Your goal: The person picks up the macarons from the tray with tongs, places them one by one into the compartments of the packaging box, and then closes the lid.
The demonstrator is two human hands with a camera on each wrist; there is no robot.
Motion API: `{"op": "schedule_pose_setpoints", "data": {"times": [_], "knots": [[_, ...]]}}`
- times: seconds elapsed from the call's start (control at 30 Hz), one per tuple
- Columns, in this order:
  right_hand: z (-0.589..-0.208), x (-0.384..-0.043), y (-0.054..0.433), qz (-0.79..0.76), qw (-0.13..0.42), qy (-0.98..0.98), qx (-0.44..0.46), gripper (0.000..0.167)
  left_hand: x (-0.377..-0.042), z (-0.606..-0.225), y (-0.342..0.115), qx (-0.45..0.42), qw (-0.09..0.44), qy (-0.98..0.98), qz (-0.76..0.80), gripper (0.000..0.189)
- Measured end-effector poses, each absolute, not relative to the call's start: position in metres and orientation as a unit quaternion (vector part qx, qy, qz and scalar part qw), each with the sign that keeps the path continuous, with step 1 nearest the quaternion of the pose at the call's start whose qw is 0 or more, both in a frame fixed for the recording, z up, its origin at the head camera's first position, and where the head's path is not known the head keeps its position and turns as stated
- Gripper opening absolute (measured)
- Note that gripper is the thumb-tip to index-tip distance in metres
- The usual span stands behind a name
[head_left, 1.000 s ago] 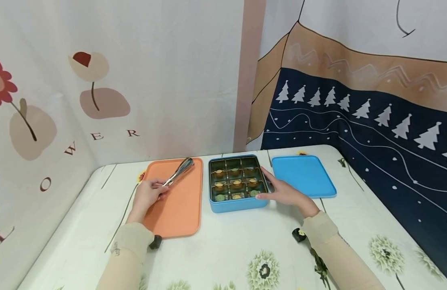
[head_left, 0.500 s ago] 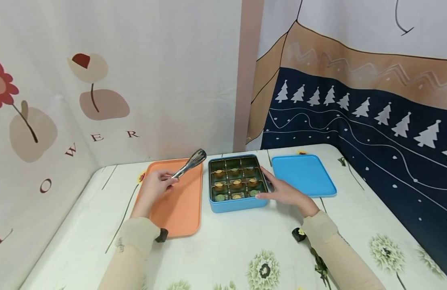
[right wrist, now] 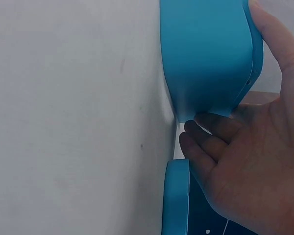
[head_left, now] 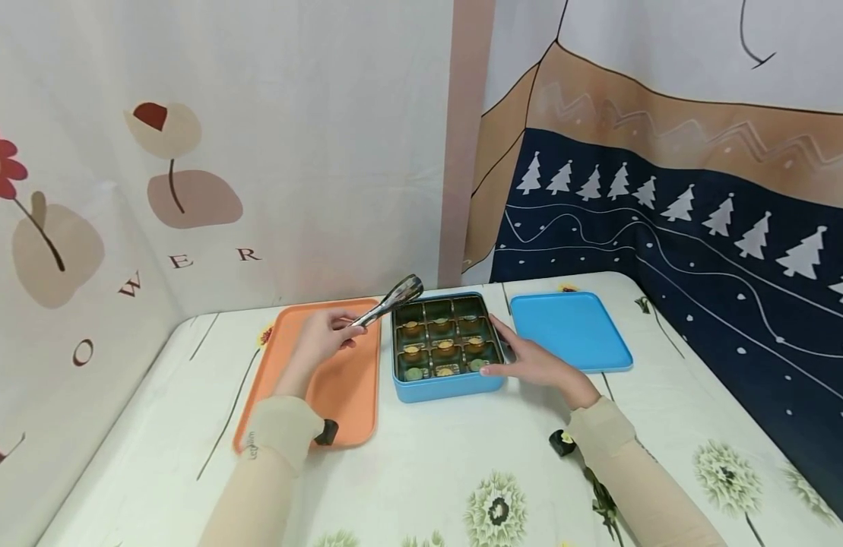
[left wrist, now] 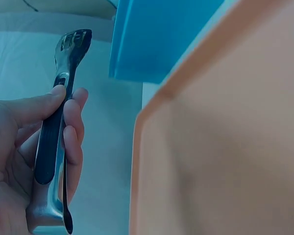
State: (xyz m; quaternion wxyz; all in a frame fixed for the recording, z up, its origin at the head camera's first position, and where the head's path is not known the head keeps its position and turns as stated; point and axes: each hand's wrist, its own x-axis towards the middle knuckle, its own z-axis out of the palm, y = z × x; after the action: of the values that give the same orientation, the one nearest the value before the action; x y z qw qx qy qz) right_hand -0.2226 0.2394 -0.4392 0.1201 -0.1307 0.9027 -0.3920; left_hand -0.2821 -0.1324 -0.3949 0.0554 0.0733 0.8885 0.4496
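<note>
Printed curtains back a floral tabletop [head_left: 428,471]. Left hand [head_left: 321,338] grips metal tongs [head_left: 390,301] over the orange tray [head_left: 339,395], tips at the blue box's [head_left: 448,386] far-left corner. Right hand [head_left: 530,361] lies fairly flat against the box's right side, seemingly touching; blue lid [head_left: 572,330] just beside.

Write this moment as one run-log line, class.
left hand: grips metal tongs above orange plastic tray | right hand: rests against blue compartmented tin | flat blue lid: on table, right of tin
</note>
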Motion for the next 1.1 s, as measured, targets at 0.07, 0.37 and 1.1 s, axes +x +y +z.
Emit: {"op": "schedule_pose_setpoints", "data": {"times": [0.07,0.37,1.1], "knots": [[-0.439,-0.223,0.239,-0.394,0.121,0.902,-0.130,0.105,-0.282,-0.394,-0.126,0.075,0.065,0.889,0.447,0.028],[-0.439,-0.223,0.240,-0.395,0.122,0.901,-0.129,0.103,-0.284,-0.392,-0.100,0.121,0.066,0.886,0.442,0.029],[-0.439,-0.221,0.240,-0.382,0.125,0.907,-0.126,0.101,-0.284,-0.399,-0.068,0.162,0.078,0.893,0.414,0.026]]}}
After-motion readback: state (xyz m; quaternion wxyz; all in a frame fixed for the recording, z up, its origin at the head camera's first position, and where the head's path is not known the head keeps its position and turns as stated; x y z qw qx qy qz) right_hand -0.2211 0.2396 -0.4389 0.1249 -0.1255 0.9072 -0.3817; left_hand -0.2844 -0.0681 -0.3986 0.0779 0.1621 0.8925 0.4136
